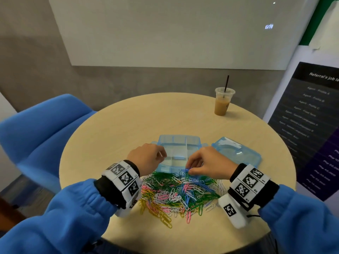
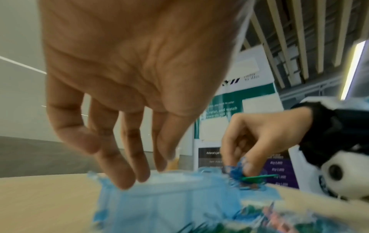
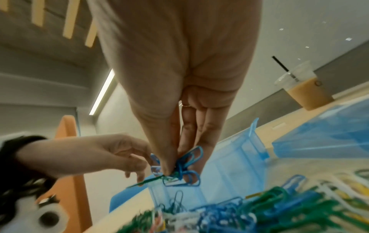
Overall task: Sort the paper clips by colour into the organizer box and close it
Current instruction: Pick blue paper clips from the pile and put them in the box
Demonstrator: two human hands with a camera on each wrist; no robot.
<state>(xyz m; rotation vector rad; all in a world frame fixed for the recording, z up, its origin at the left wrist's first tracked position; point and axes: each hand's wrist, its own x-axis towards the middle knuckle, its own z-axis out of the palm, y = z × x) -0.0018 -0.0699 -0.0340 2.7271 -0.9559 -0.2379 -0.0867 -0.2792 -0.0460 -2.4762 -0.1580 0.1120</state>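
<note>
A mixed pile of coloured paper clips point(image 1: 176, 193) lies on the round table's near side. Just behind it stands the open blue translucent organizer box point(image 1: 178, 143), its compartments looking bare. Its lid point(image 1: 236, 151) lies separate to the right. My right hand point(image 1: 189, 169) pinches a small bunch of blue clips point(image 3: 181, 168) just above the box's near edge, with one green clip point(image 3: 147, 181) tangled in and sticking out. My left hand point(image 1: 161, 156) hovers over the box's left side, fingers hanging loose point(image 2: 123, 178) and holding nothing.
An iced coffee cup with a straw point(image 1: 222, 101) stands at the table's far right. A blue chair point(image 1: 42, 129) is at the left, a poster stand point(image 1: 311, 125) at the right. Bare table top point(image 1: 128, 125) lies behind and left of the box.
</note>
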